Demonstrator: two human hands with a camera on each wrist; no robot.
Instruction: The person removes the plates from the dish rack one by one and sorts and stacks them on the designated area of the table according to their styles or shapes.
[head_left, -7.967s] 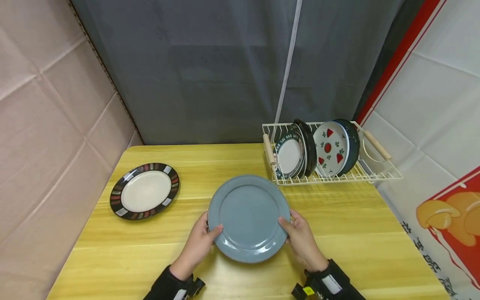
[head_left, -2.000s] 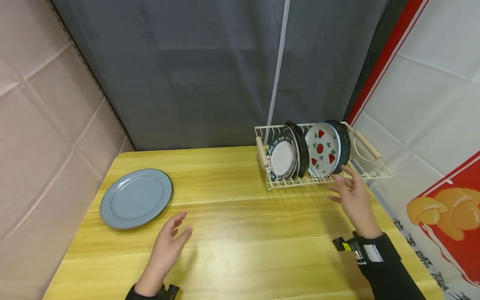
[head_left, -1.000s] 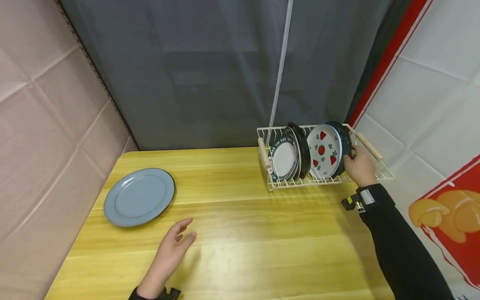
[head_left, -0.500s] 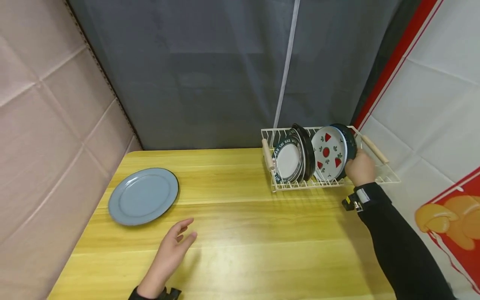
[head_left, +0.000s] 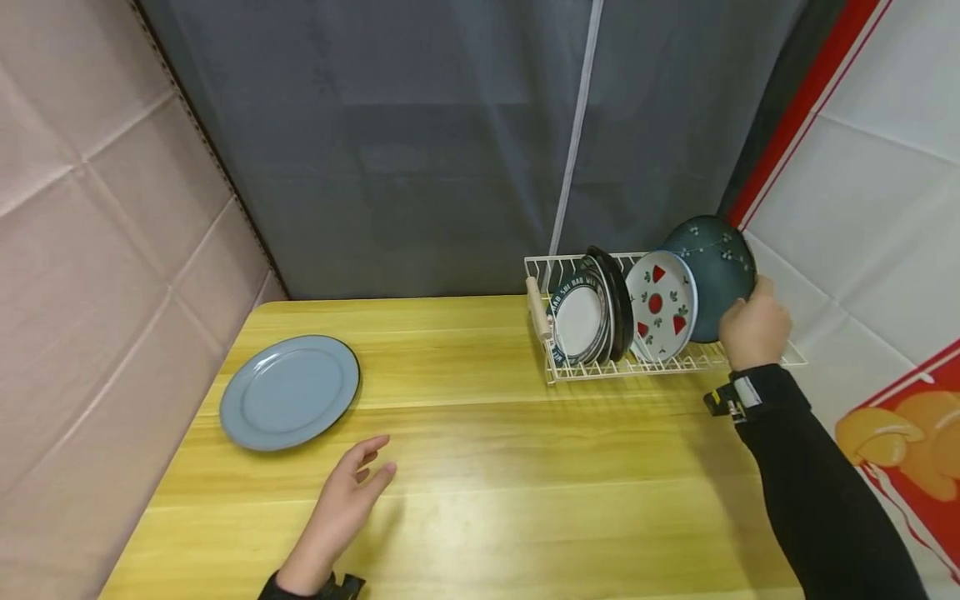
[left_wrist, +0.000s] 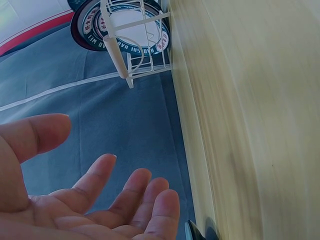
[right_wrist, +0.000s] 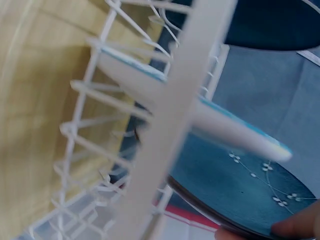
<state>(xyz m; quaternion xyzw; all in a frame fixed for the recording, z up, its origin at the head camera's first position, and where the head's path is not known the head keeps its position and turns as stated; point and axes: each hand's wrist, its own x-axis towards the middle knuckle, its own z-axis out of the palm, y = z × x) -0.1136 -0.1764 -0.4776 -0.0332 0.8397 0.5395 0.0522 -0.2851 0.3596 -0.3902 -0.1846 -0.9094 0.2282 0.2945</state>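
My right hand (head_left: 757, 329) pinches the right edge of a dark teal plate with a white sprig pattern (head_left: 708, 271). That plate stands tilted, raised above its neighbours at the right end of the white wire dish rack (head_left: 538, 308); in the right wrist view thumb and fingers meet at the plate's rim (right_wrist: 240, 185). Left of it in the rack is a white plate with red fruit motifs (head_left: 655, 303). My left hand (head_left: 337, 504) hovers palm inward over the table, fingers loosely spread, holding nothing. A grey-blue plate (head_left: 290, 392) lies flat at the left, a dark edge showing beneath it.
Several plates stand at the rack's left end, including a dark one (head_left: 617, 304) and one with a lettered rim (head_left: 577, 321). A grey curtain (head_left: 375, 167) hangs behind the wooden table (head_left: 480, 500). Printed white cloth (head_left: 885, 233) closes the right side.
The grey-blue plate, earlier in both hands, now lies over the striped-rim plate's spot. My right hand reached the rack, gripped the teal plate, and drew it up and rightward. The left hand stayed still lately.
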